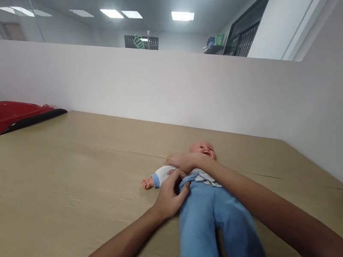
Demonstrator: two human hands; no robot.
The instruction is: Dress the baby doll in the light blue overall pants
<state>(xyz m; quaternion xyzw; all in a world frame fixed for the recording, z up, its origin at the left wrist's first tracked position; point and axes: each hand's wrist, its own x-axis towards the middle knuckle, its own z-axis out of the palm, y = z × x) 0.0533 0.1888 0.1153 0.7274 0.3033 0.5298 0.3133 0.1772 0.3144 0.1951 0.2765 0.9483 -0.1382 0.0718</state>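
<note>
A doll (pixel 199 146) lies on the tabletop (pixel 77 173), left hand (pixel 170 194) curled at its blue trousers (pixel 198 224), right hand (pixel 183 160) across its white top (pixel 205 177). Whether either pinches fabric, I cannot tell.

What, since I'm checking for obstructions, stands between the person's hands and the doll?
Nothing visible does. The left hand is at the waist of the blue trousers on the doll; the right hand reaches across its upper body, by the white sleeve.

This looks like an office, with ceiling light panels (pixel 183 16), a white partition (pixel 125 85) and a broad table (pixel 68 175).
</note>
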